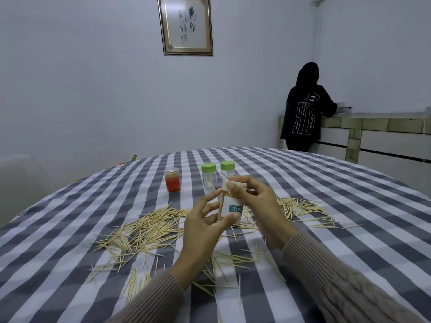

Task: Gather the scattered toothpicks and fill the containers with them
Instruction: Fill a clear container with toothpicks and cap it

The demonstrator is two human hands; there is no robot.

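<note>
Both hands hold a white toothpick box (229,207) with a teal label above the table's middle. My left hand (205,226) grips its lower part, thumb on the front. My right hand (254,199) pinches the box's top flap. Toothpicks show inside the box's clear side. Scattered toothpicks (144,227) lie in a wide pile on the left, with another pile (300,209) on the right and loose ones near the front. Behind the box stand two clear jars with green lids (209,176) (227,170) and a red container (172,179) holding toothpicks.
The round table wears a grey-and-white checked cloth (338,206). A pale chair (22,180) stands at the left. At the back right, a person in a black hooded top (303,113) faces a counter (373,131). A framed picture (185,25) hangs on the wall.
</note>
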